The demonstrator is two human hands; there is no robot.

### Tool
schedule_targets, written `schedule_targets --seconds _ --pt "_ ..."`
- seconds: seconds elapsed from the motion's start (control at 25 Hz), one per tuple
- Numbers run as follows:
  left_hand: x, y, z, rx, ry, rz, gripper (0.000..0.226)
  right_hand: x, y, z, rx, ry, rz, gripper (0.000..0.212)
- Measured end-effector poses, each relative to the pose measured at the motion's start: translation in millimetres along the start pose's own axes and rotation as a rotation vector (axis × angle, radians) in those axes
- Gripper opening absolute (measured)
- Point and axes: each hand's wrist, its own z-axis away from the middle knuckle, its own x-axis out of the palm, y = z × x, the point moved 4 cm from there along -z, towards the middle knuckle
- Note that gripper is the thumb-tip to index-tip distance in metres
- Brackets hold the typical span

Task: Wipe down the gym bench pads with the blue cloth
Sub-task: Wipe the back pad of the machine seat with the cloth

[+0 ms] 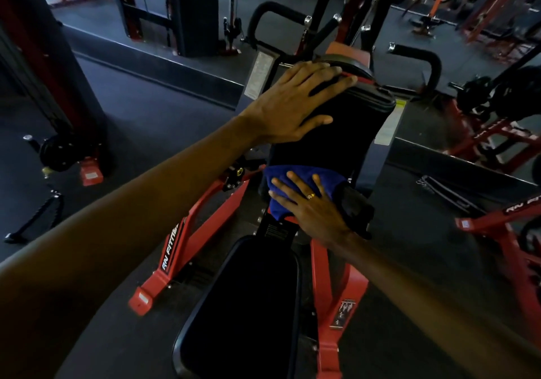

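Observation:
The black upright back pad (336, 133) of a red-framed gym machine stands in the middle of the view. My left hand (292, 103) lies flat on its upper left side, fingers spread, holding nothing. My right hand (310, 203) presses the blue cloth (281, 179) against the lower end of that pad, fingers spread over the cloth; a ring shows on one finger. The black seat pad (248, 299) lies below, nearer to me, with nothing on it.
The red frame (187, 241) spreads out on both sides of the seat on a dark rubber floor. Black handles (424, 56) rise behind the back pad. Other red and black machines stand at the left, the right and the back.

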Motion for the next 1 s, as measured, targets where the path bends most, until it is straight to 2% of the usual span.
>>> schedule_targets --seconds 0.2,0.28,0.36,0.48,0.6,0.68,0.84,1.0 --pt "6.0 0.3 0.1 -0.007 0.030 -0.052 0.070 -4.8 -42.7 -58.7 0.088 0.093 -0.003 0.070" --pt "6.5 -0.1 2.0 -0.007 0.064 -0.043 0.071 -1.6 -49.9 -64.6 0.104 0.079 0.028 0.061" --pt "8.8 -1.3 2.2 0.017 0.081 -0.048 0.071 4.7 -48.3 -52.0 0.096 0.033 0.118 0.068" --pt "12.4 -6.8 1.7 0.051 0.121 -0.044 0.071 12.7 -45.8 -13.4 0.131 -0.043 0.073 0.081" --pt "16.4 -10.6 1.2 0.104 0.180 -0.025 0.070 11.0 -55.2 -2.6 0.170 -0.028 0.032 0.078" --pt "17.8 -12.9 -0.2 0.141 0.203 0.029 0.069 2.6 -58.7 -34.6 0.239 -0.021 0.005 0.076" --pt "21.8 -18.4 -2.7 0.158 0.179 0.060 0.070 -10.2 -58.4 -88.8 0.425 0.022 0.059 0.058" --pt "24.7 -16.9 -2.6 0.174 0.223 0.091 0.069 1.0 -71.0 -43.6 0.370 -0.054 0.137 0.067"
